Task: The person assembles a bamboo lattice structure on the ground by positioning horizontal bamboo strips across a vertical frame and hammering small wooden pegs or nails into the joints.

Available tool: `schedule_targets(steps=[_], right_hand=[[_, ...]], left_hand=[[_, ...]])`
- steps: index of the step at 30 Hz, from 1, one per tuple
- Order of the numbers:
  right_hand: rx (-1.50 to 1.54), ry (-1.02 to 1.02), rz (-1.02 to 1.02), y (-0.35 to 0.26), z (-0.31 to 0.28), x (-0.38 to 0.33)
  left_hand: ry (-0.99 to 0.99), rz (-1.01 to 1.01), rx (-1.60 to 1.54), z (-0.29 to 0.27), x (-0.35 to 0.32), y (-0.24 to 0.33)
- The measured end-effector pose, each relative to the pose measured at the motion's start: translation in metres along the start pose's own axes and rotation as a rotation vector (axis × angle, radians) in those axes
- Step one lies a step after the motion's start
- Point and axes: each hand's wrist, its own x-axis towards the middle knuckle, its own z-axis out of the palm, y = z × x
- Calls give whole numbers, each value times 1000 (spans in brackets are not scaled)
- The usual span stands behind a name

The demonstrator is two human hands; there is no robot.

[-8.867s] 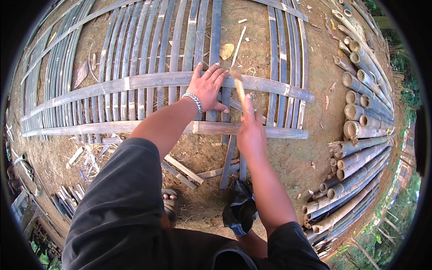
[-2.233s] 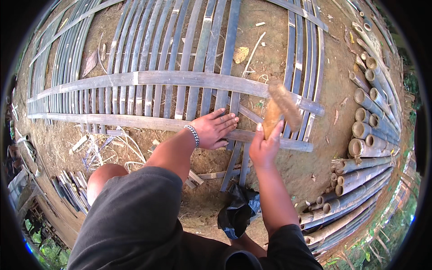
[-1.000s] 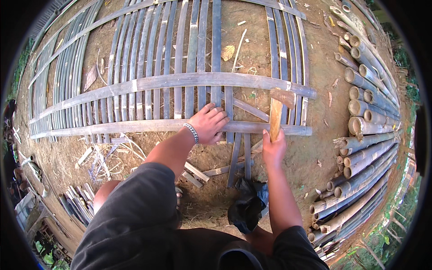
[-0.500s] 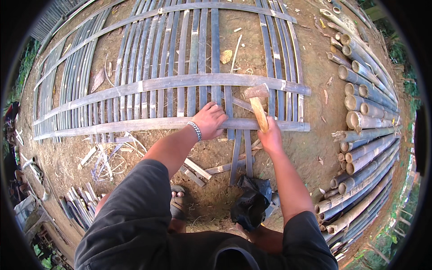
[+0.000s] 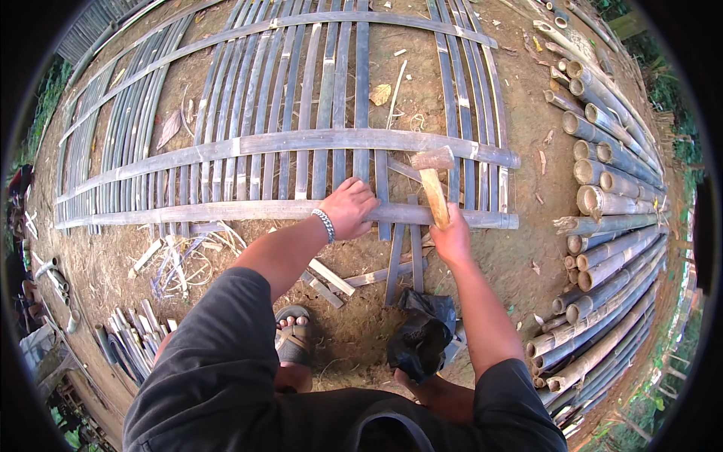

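My left hand [image 5: 349,209], with a chain bracelet at its wrist, is closed over the near bamboo crosspiece [image 5: 263,211], its fingers curled beside an upright bamboo slat [image 5: 361,105]. To its right, my right hand [image 5: 453,235] grips the wooden handle of a mallet [image 5: 433,188]. The mallet's blocky head points away from me and appears over the gap between the two near crosspieces. Both crosspieces belong to a large bamboo lattice panel [image 5: 301,141] lying on the ground. Exactly what my left fingertips press on is hidden.
Stacked bamboo poles [image 5: 617,264] line the right side. A black plastic bag [image 5: 422,331] lies by my right foot. Loose strips [image 5: 331,277] and shavings [image 5: 177,267] litter the dirt before me. A bundle of split bamboo [image 5: 135,339] sits at lower left.
My sandalled left foot shows more fully now, and my left forearm sits slightly further left. Both hands and the mallet stay almost in place over the panel.
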Motion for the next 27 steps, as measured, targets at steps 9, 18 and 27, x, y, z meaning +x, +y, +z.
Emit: schedule_targets(steps=[9,18,27], right_hand=[[85,30,66,4,17,-25],[183,28,23,-6,5,-35],[283,151,-285,-78,-3,12]], left_hand=[[0,20,-8,10,-20,6],[560,-403,59,-26,32,-48],[340,-771,252,-22,73,-117]])
